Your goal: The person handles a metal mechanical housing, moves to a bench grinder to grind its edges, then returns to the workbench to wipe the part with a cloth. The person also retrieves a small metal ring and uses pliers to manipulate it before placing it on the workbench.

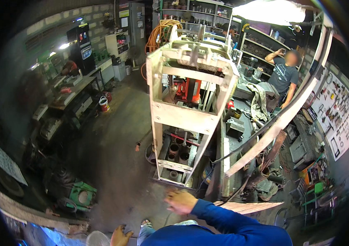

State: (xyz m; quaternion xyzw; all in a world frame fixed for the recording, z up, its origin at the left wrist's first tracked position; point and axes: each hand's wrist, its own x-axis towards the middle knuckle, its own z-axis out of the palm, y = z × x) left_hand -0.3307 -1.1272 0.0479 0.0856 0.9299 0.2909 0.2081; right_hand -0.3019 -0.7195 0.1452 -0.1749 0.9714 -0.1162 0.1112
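blue sleeve (227,217) at five leads to my right hand (181,201) at six, its grip too blurred to tell, left hand (120,237) at seven, fingers spread, empty, while at twelve the frame (184,118) houses a jack (191,90), probably to brace it.

Frame (186,119): in the middle, jack (191,89) inside
Bench (226,153): right of the frame, cloth (259,102) on top
Shelves (203,13): behind the frame
Bucket (104,105): on the floor (121,127), left of the frame
Tool board (348,139): far right

Grey floor (125,106), bright overhead light (268,11)
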